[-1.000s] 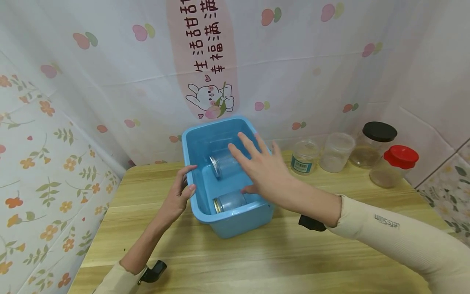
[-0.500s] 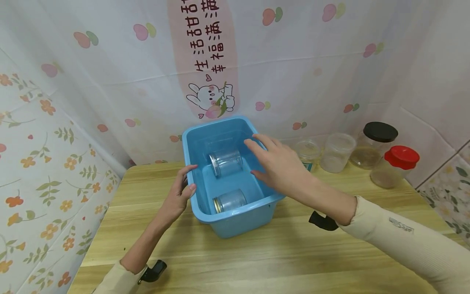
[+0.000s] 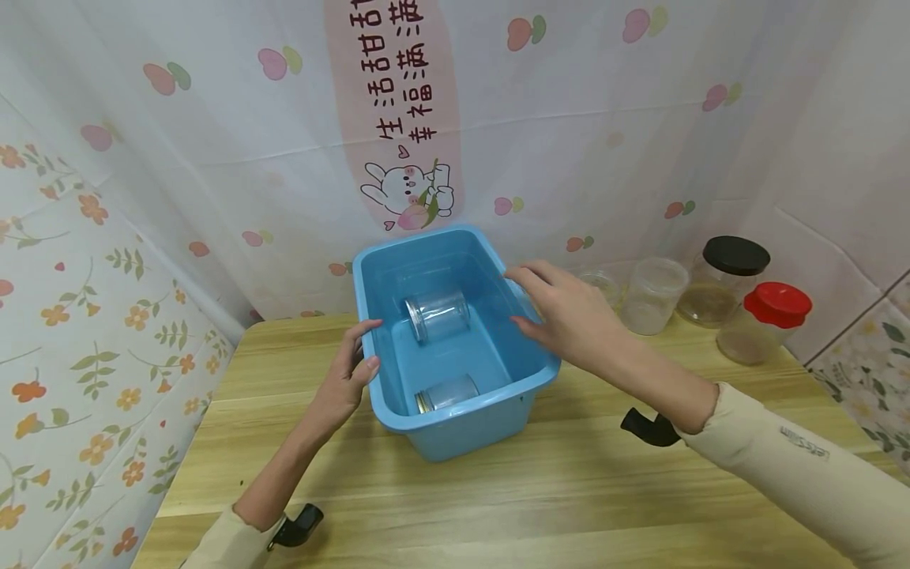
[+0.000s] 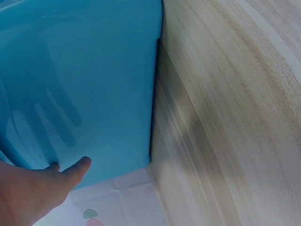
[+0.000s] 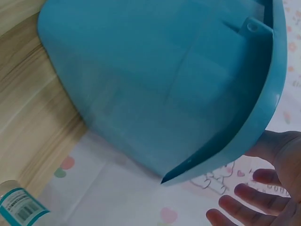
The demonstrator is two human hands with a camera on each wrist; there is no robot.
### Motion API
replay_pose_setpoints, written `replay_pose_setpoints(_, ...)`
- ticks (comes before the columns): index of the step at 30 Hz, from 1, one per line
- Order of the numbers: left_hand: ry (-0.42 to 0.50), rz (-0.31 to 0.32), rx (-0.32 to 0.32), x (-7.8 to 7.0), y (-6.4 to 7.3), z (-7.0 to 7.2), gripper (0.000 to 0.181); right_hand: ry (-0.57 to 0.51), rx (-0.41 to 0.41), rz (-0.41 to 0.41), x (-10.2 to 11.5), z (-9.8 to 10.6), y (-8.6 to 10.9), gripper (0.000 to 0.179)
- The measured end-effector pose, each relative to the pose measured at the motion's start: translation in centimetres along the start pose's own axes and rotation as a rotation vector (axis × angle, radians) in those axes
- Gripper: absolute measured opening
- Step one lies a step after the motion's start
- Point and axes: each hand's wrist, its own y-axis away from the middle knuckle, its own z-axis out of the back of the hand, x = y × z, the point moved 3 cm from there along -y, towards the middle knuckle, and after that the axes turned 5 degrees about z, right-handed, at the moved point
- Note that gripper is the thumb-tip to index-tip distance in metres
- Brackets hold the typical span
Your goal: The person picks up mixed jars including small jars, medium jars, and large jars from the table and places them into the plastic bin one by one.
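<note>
While the tub (image 3: pixel 472 435) is sitting on the table (image 3: pixel 498 506) against the printed cloth (image 3: pixel 284 197), two clear jars are lying on their sides in it — a silver-lidded jar (image 3: pixel 437 314) farther back, a gold-lidded jar (image 3: pixel 451 393) near the front wall. Four more are standing to the right: a labelled jar (image 5: pixel 23 209), a cloudy jar (image 3: pixel 652 296), a black-lidded jar (image 3: pixel 718 284), a red-lidded jar (image 3: pixel 764 320); whether these are holding anything, cannot tell.

The left hand (image 3: pixel 341 379) is grasping the tub's left rim, thumb and a finger hooking over it. The right hand (image 3: pixel 569 312) is meeting the right rim, thumb inside, fingers spreading loose outside — not clenching.

Tub: plain blue, glossy, rounded corners, a broad lip; a small holed tab is showing beneath it in the right wrist view.

The labelled jar is bearing a teal-and-white label with a barcode, print too small to read. Dark red characters are running down the cloth: 幸福满满 and 生活甜甜, tops cropping out of view. Lettering on the right sleeve (image 3: pixel 803 474) is blurring.
</note>
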Motion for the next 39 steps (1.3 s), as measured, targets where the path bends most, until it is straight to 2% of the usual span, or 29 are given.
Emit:
replay_pose_setpoints(12,-0.004,-0.005,0.0,0.1,0.0,0.0,0.053,0.013,-0.031,-0.114,-3.0,0.7,1.9,0.063)
replay_pose_setpoints(26,-0.002,-0.004,0.002,0.1,-0.1,0.0,0.053,-0.158,0.018,-0.263,-6.3,0.4,3.9,0.063)
replay_pose_setpoints(39,0.009,0.004,0.008,0.2,0.0,0.0,0.053,-0.247,-0.005,-0.287,-7.4,0.0,5.3,0.061)
